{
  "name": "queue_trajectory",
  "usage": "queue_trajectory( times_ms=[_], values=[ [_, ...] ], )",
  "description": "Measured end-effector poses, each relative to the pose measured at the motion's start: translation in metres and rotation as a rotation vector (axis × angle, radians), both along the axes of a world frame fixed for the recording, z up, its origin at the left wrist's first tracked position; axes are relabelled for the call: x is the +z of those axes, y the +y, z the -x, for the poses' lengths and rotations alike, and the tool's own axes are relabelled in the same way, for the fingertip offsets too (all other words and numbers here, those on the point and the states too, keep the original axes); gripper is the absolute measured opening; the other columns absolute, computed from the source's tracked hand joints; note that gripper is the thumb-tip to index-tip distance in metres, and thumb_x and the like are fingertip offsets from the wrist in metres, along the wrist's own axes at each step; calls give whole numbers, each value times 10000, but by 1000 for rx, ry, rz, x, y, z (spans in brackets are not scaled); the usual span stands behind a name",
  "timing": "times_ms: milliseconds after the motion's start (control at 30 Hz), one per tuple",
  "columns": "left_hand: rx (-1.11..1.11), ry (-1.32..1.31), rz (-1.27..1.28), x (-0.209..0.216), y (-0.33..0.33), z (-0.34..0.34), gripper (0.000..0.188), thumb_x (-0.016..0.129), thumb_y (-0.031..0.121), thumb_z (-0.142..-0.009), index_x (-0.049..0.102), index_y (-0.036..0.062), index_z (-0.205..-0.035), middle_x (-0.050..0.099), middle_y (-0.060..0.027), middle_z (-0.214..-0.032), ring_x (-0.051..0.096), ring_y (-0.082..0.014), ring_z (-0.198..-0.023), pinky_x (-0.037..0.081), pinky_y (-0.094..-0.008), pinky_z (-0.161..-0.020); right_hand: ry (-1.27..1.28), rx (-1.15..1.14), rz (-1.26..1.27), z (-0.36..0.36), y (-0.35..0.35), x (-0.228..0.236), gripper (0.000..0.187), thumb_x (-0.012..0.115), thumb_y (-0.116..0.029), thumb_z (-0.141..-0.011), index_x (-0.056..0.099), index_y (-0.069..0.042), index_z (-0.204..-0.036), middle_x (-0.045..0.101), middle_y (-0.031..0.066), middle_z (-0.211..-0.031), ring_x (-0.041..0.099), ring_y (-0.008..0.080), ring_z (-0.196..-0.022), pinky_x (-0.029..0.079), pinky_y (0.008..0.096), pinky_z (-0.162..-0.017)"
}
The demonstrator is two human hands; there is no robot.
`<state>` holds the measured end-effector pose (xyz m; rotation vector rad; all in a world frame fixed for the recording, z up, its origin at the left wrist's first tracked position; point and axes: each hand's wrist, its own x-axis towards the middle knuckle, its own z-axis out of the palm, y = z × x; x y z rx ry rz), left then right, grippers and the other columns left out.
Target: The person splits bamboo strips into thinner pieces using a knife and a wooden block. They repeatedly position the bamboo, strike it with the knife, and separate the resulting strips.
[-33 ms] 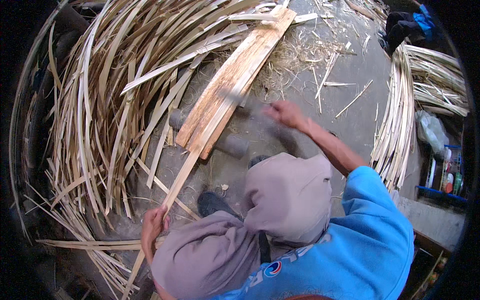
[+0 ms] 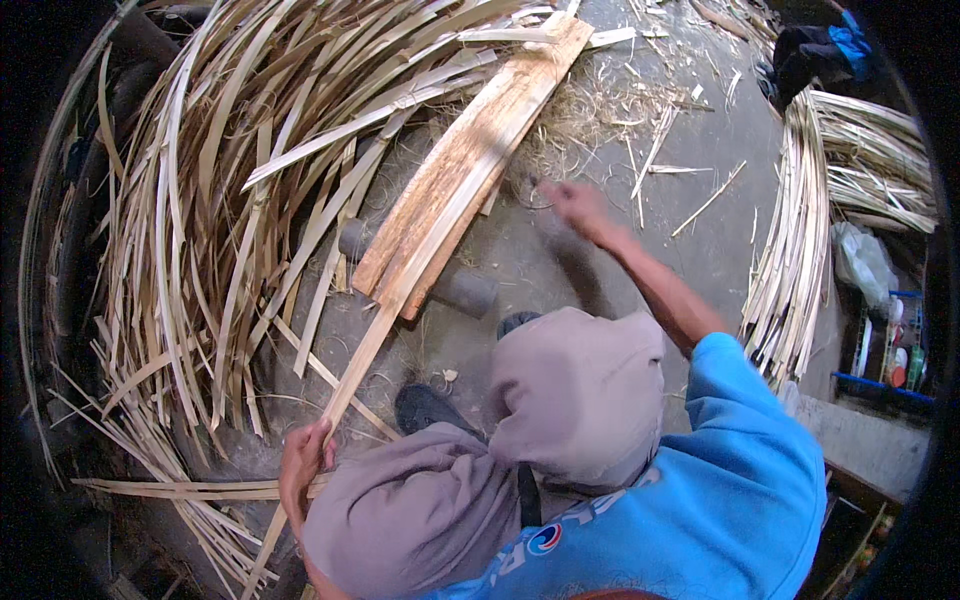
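A long pale bamboo strip [image 2: 352,372] slants up from my left hand [image 2: 303,455], whose fingers are closed round it beside my left knee. Farther up, that strip lies along a rough wooden board [image 2: 425,205]. My right hand [image 2: 582,212] is closed, to the right of the board and apart from it. It grips a knife whose blade is smeared by motion into a dark blur over the strip. Beneath the board's near end shows a grey cylinder [image 2: 465,291] that props it.
A large heap of bamboo strips [image 2: 190,200] fills the left. Fine shavings [image 2: 590,120] lie right of the board. Bundled strips [image 2: 790,240] stand at the right, near a clear plastic bag [image 2: 863,262] and a blue rack [image 2: 885,378]. My shoe [image 2: 432,408] is on the floor.
The knife's blurred blade has swung upward, away from me, along the board. My right hand has shifted slightly up and to the right; my left hand stays nearly still.
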<state>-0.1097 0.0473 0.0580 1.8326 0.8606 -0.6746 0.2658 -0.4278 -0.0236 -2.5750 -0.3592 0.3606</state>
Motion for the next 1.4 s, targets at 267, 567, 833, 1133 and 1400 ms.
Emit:
queue_trajectory(
  times_ms=[267,567,833,1133,1400],
  values=[
    [89,-8,-32,-3,9,39,565,575,522,-989,661,21,-742,551,-8,-548,488,-102,-489,349,-280,-471,-148,69,155,-18,-10,-13,604,514,-623,-980,658,-40,-915,681,277,-829,677,456,-818,542,536,-728],
    [39,-17,-19,1,15,51,537,559,494,-1007,672,29,-764,551,-8,-546,456,-92,-478,326,-281,-465,-227,-22,213,-36,-15,-13,558,532,-596,-985,638,-60,-873,686,216,-814,690,408,-789,540,498,-669],
    [183,-23,1,-20,25,76,572,543,490,-1012,664,-2,-746,557,-24,-554,487,-112,-496,370,-295,-483,-174,-89,234,-42,-20,-14,627,470,-647,-984,643,-45,-962,695,237,-872,676,460,-858,529,536,-733],
    [174,-116,-60,-21,26,87,576,560,495,-1003,665,0,-727,577,-26,-580,497,-112,-505,372,-293,-485,-102,-200,-23,-42,-16,-4,613,508,-625,-979,711,-49,-1025,702,260,-939,684,459,-889,534,513,-770],
    [-88,-313,-456,-19,-6,17,470,736,355,-918,655,49,-1266,716,-130,-944,672,-223,-850,543,-368,-771,-177,-110,112,-42,1,-5,717,447,-629,-1004,688,41,-916,671,337,-847,673,512,-867,541,544,-794]
  ],
)
